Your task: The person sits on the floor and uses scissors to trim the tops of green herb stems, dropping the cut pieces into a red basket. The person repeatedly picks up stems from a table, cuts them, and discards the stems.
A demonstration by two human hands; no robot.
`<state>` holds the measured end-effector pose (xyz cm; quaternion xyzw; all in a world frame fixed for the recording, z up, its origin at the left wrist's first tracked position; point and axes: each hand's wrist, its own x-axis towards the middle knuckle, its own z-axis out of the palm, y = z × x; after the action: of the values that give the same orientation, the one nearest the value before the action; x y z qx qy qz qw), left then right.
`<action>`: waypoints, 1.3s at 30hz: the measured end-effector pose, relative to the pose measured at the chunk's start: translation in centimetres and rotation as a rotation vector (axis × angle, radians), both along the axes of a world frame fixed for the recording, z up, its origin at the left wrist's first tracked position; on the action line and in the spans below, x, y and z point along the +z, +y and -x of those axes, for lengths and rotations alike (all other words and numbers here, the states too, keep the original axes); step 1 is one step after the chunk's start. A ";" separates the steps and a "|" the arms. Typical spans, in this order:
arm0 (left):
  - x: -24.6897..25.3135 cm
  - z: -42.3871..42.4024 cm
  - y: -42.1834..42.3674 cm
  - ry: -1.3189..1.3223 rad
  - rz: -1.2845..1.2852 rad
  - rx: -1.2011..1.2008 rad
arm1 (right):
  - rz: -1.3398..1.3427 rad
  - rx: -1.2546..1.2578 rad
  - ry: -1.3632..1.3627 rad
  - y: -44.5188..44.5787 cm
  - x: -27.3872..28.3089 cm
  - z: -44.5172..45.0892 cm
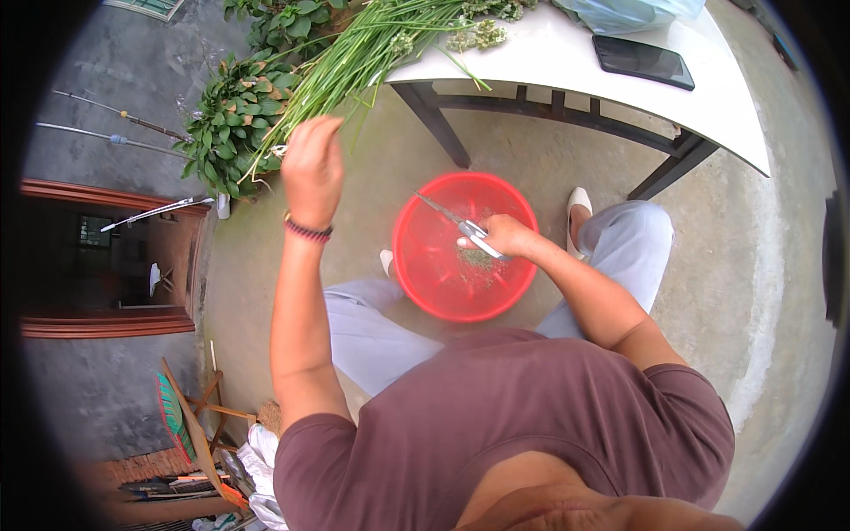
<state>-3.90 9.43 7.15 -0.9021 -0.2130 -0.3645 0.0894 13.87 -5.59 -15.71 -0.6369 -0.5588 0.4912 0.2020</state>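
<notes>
A pair of scissors [481,240] with white and grey handles is in my right hand [508,235], above a red plastic basin [465,312]. Their blades point up and left, towards the basin's far rim. Small green and brown bits [481,259] are scattered on the basin's bottom. My left hand [312,172], a beaded bracelet on its wrist, is raised at the stem ends of a bunch of long green stalks [352,56]. Its fingers are bent and blurred, and whether they grip a stalk cannot be seen. Pale flower heads [478,36] top the stalks on the white table [531,60].
A black smartphone [643,63] and a pale blue plastic bag [631,13] lie on the table. Dark table legs [435,126] stand beyond the basin. Leafy plants [242,113] grow by the wall at left, near a doorway [113,259]. A folding wooden piece [192,425] leans at lower left.
</notes>
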 end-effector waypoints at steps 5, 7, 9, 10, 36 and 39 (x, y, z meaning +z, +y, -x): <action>0.3 -10.8 4.8 0.090 -0.105 0.011 | 0.000 0.046 -0.038 -0.5 2.3 -0.5; -0.3 -12.7 6.3 0.276 -0.062 0.127 | -0.041 0.041 -0.020 -0.9 2.9 -0.8; -1.1 -13.6 7.6 0.274 -0.121 0.254 | -0.037 0.035 0.006 -1.1 3.1 -0.9; -1.4 -13.8 8.1 0.274 -0.151 0.316 | -0.027 0.033 0.018 -1.2 3.5 -1.0; -1.1 -10.0 7.9 -0.417 0.242 0.108 | -0.072 0.061 0.055 -0.9 1.5 -0.3; -1.0 -7.8 6.1 -0.666 0.744 -0.040 | -0.073 0.057 0.055 -0.8 1.9 -0.5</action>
<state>3.87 15.52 6.16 -0.7114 -0.3284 -0.5337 -0.3184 14.37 -6.40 -13.80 -0.5991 -0.5886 0.4933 0.2265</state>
